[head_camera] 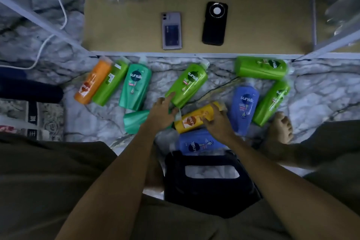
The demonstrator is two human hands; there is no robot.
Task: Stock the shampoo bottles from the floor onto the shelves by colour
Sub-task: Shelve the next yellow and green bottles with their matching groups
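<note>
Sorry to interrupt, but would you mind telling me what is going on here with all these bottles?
A person crouched over a marble floor is sorting shampoo bottles lying on it. The right hand grips the yellow bottle, while the left hand reaches with straight fingers to the base of a lime green bottle. Orange, teal, blue and other green bottles still lie around. The shelf ahead holds two phones, no shampoo yet.
</note>
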